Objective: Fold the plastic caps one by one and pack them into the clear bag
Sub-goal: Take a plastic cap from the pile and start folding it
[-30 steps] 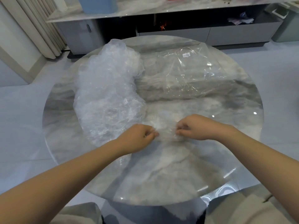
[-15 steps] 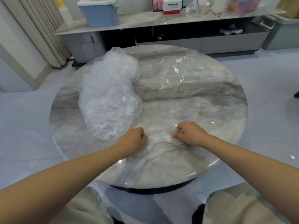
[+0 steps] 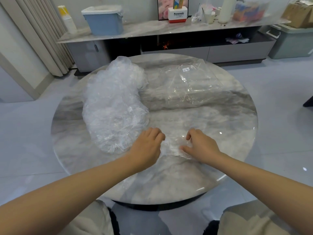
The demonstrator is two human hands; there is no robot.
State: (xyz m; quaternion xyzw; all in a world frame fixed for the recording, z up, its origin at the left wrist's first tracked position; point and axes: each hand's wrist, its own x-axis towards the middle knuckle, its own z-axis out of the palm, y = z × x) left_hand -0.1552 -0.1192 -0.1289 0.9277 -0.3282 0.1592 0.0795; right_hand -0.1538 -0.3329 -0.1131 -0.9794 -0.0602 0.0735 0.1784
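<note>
Cap flattening on the tabletop [image 3: 169,180], fold in progress.

Our left hand [image 3: 149,146] is curled with fingers closed, and our right hand [image 3: 201,146] pinches the single plastic cap [image 3: 172,146]; a second ago both hands met at its centre, now they sit apart, stretching it flat. The cap pile [image 3: 113,106] lies left, and the clear bag [image 3: 194,85] waits beyond, apparently unfilled.

**Counts on and around the desk**

One round desk [image 3: 186,180]. One heap of caps [image 3: 113,106], too tangled to count. One single cap [image 3: 174,146] between the hands. One clear bag [image 3: 194,83]. Two hands: left [image 3: 146,147], right [image 3: 201,146]. On the far shelf [image 3: 149,29]: one blue bin [image 3: 104,20], one white-and-red box [image 3: 177,14].
</note>
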